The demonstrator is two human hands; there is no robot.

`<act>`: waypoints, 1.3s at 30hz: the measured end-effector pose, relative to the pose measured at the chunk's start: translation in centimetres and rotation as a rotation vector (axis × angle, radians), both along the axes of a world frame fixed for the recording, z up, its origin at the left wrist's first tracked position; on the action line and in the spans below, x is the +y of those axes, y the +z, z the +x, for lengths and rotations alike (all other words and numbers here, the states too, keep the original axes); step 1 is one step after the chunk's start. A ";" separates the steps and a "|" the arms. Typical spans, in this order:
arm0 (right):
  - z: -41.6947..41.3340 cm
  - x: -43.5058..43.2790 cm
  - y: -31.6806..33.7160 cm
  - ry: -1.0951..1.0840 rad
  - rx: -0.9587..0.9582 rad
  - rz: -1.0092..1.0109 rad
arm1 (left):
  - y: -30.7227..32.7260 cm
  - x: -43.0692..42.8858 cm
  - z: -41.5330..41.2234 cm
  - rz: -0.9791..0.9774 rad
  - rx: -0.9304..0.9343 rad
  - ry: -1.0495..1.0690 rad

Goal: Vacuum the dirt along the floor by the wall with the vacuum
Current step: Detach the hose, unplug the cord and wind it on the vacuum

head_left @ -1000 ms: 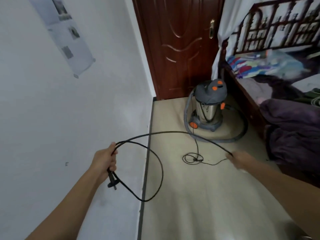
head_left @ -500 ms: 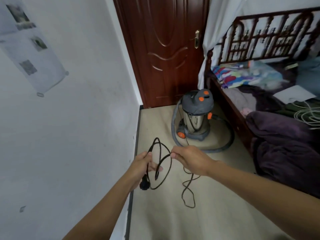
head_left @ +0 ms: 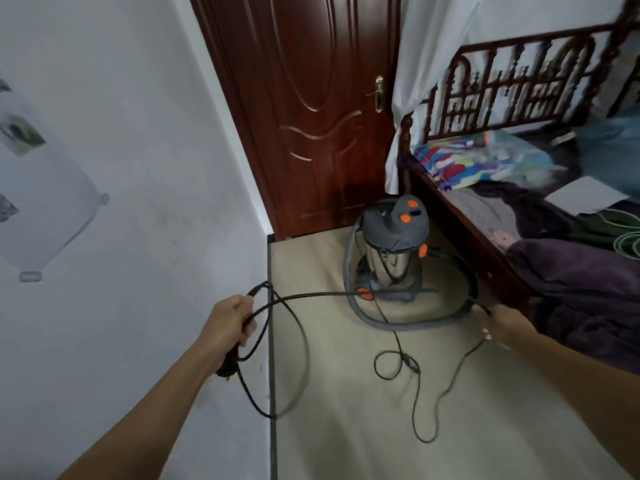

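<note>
Beige floor bears the vacuum and slack cord.

Brown door shut; bed right, purple blanket on it.

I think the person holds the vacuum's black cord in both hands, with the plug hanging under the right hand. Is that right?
Not quite. The plug hangs under the left hand, not the right hand. The head view shows this. The rest stands: both hands hold the black cord.

Grey-and-orange vacuum, black cord, red-brown door.
</note>
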State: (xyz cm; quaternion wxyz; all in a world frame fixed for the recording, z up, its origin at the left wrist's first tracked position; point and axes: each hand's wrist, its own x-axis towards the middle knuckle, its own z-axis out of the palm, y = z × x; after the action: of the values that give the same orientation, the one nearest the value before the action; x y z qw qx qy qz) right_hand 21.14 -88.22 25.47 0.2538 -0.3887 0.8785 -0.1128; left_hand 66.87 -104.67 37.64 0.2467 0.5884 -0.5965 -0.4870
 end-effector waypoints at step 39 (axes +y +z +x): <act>-11.2 -38.9 -1.9 0.255 -0.106 0.009 | -0.7 -38.0 -17.6 0.226 0.286 0.146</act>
State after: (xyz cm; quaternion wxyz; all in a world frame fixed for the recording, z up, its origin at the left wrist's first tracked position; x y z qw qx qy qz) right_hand 9.96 -127.14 23.56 0.3138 -0.4896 0.8078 -0.0959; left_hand 49.24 -142.64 36.89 0.2959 0.5789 -0.4528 -0.6102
